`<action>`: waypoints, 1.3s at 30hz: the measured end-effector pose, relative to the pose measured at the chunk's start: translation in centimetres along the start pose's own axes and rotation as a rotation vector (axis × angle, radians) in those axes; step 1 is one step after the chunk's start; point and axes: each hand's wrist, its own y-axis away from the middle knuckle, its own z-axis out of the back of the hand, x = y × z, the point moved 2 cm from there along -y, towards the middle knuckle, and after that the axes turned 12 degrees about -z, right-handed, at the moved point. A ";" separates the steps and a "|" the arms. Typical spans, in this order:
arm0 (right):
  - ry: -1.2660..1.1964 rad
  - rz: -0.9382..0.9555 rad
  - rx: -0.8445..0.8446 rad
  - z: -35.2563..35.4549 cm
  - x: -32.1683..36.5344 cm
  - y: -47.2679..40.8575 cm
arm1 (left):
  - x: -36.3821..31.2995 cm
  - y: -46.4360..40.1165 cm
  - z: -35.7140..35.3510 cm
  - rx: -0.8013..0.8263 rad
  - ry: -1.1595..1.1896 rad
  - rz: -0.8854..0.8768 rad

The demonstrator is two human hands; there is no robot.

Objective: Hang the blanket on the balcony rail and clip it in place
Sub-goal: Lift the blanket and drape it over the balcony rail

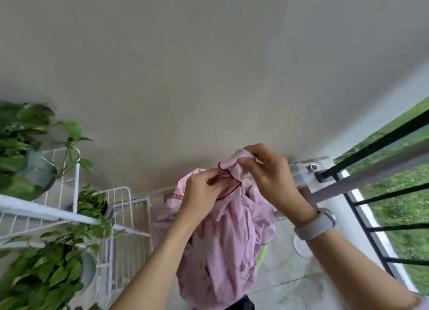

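Balcony wall (209,65) behind, both hands are pinching the pink blanket (222,235) at its hem.
Left hand (204,191) and right hand (267,170) are gripping the dark-stitched edge; soft, light cloth is drooping, rail (371,170) right.

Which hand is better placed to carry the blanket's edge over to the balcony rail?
Probably the right hand: it pinches the pink blanket on the side nearest the balcony rail. The left hand grips the hem farther away.

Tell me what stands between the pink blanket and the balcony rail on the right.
Nothing visible does. Both the left hand and the right hand hold the blanket bunched up in open air, and the rail lies bare just to its right.
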 end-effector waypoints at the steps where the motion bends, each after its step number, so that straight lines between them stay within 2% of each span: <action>1: -0.073 -0.008 -0.059 0.6 0.8 0.4 | -1.4 -0.4 0.3 -0.016 -0.029 -0.019; 3: -0.174 -0.024 -0.084 1.0 2.0 1.6 | -4.1 -1.0 0.9 -0.070 -0.073 -0.056; 5: -0.185 -0.029 -0.037 0.7 2.7 2.6 | -6.3 -1.5 1.5 -0.096 -0.104 -0.070; 9: -0.157 0.036 -0.132 0.8 4.5 3.1 | -9.1 -1.3 1.7 0.008 -0.167 -0.084; 11: -0.136 0.017 -0.207 1.4 5.1 2.6 | -9.5 -0.5 1.6 0.042 -0.124 -0.105; 13: -0.151 -0.050 -0.241 2.0 5.2 2.2 | -9.8 0.7 1.4 0.052 0.020 -0.150; 15: -0.165 -0.099 -0.220 2.2 5.4 1.9 | -9.9 1.7 1.0 0.071 0.107 -0.201; 18: -0.155 -0.102 -0.134 2.1 6.1 2.2 | -10.4 2.4 0.5 0.126 0.013 -0.222; 23: -0.181 -0.122 -0.160 2.6 4.7 3.2 | -9.2 0.9 3.2 -0.131 -0.239 -0.273; 25: -0.123 -0.182 0.002 0.9 3.3 4.4 | -9.1 0.2 4.0 -0.165 -0.257 -0.243; 28: 0.020 -0.242 0.307 -2.9 1.5 5.9 | -10.0 -1.0 4.2 -0.214 -0.035 -0.116; 30: 0.047 -0.228 0.398 -4.8 1.1 5.9 | -11.4 -1.5 4.3 -0.312 0.201 0.010; 32: 0.046 -0.214 0.377 -5.7 1.1 5.5 | -12.6 -2.1 4.8 -0.413 0.378 0.114; 35: 0.119 -0.082 0.258 -5.5 2.0 4.7 | -13.8 -2.7 5.8 -0.446 0.495 0.106; 37: 0.103 -0.033 0.211 -4.5 2.8 4.1 | -14.3 -2.5 6.6 -0.397 0.384 0.035; 39: 0.067 0.009 0.205 -2.7 4.1 3.2 | -14.1 -1.8 7.5 -0.343 0.140 -0.091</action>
